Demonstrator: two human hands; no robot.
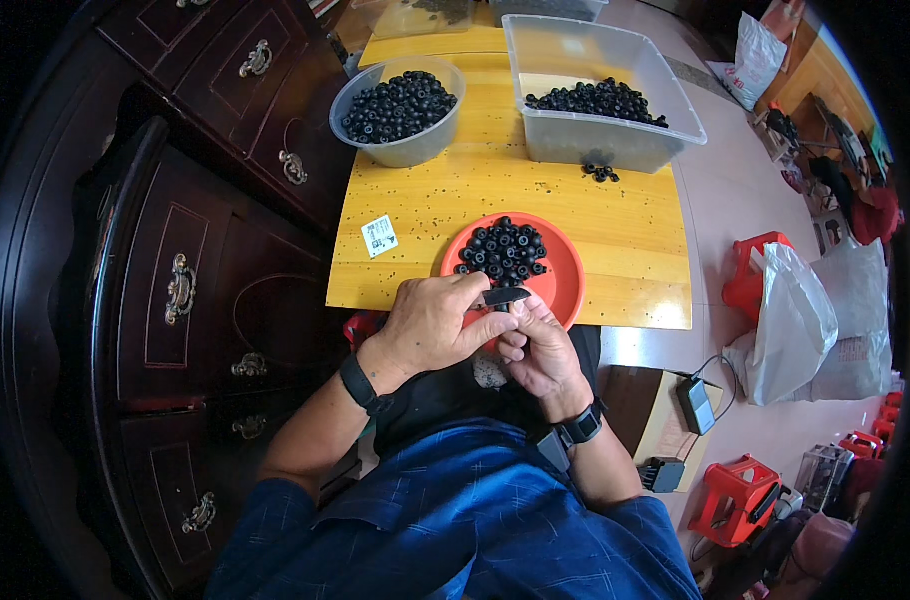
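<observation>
Blue shirt (pixel 445 515) nearest — my left hand (pixel 423 318) grips a knife (pixel 507 297) over a red plate (pixel 568 275) of black beads (pixel 505 248); what my right hand (pixel 545 352) holds, I can't tell — a slipping blade could nick it.

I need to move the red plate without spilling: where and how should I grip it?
Probably pinch the red plate by its right rim, coming from the right and keeping it level. The black pieces heap away from that curved edge, while the left hand and right hand crowd the near side.
</observation>
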